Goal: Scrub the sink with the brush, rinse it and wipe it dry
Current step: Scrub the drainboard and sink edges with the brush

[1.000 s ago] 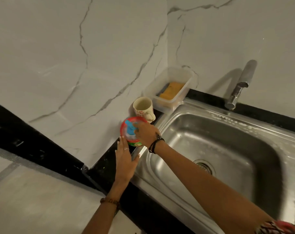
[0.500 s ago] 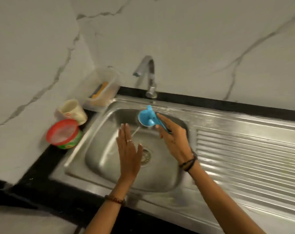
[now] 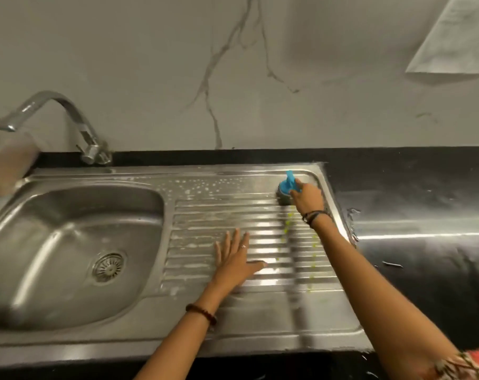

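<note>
Open basin, busy drainboard

The basin (image 3: 76,242) at left lies bare under the tap (image 3: 54,116). On the ribbed drainboard (image 3: 260,215), the left hand (image 3: 235,259) lies flat mid-frame; the right hand (image 3: 308,197) with the brush (image 3: 286,187) blocks the upper right corner.

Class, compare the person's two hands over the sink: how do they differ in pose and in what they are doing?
The right hand is closed in a grip on the blue brush; the left hand holds nothing and lies open with fingers spread. The right hand is at the far right corner of the ribbed draining board; the left hand is nearer, around the board's middle. Both are bare, and both wrists wear bracelets.
</note>
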